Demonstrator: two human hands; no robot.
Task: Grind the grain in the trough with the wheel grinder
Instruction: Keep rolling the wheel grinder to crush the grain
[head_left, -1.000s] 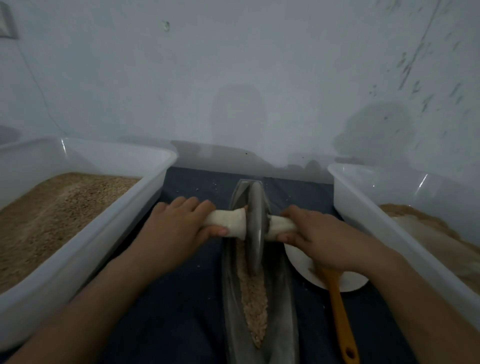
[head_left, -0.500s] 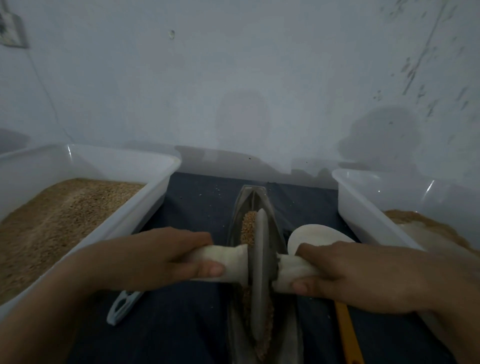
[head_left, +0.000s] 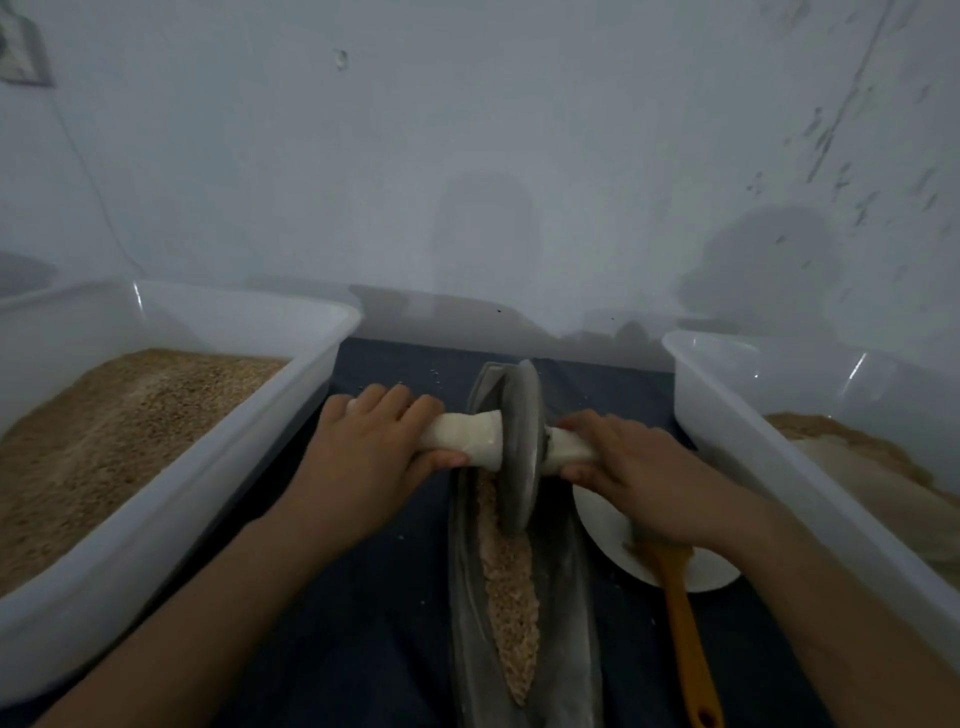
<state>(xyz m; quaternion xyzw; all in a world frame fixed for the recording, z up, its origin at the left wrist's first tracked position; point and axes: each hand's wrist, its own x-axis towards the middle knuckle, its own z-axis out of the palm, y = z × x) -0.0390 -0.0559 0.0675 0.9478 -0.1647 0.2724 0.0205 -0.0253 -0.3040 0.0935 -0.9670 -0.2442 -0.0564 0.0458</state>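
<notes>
a dark blue cloth (head_left: 363, 597) covers the surface against a pale, stained wall (head_left: 467, 156). white tubs sit either side: the left tub (head_left: 171, 519) holds brown grain, the right tub (head_left: 753, 441) a paler heap. between them the metal trough (head_left: 566, 597) holds a strip of grain (head_left: 511, 587). the wheel grinder (head_left: 519, 447) stands at its far end, left hand (head_left: 374, 452) and right hand (head_left: 639, 467) each curled round a white handle. a white dish (head_left: 613, 540) and an orange-handled tool (head_left: 688, 644) lie just right.

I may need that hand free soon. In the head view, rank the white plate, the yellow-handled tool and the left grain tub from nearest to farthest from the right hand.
1. White plate: directly under the right hand.
2. Yellow-handled tool: just behind the wrist, toward the camera.
3. Left grain tub: far left, beyond the trough.
</notes>
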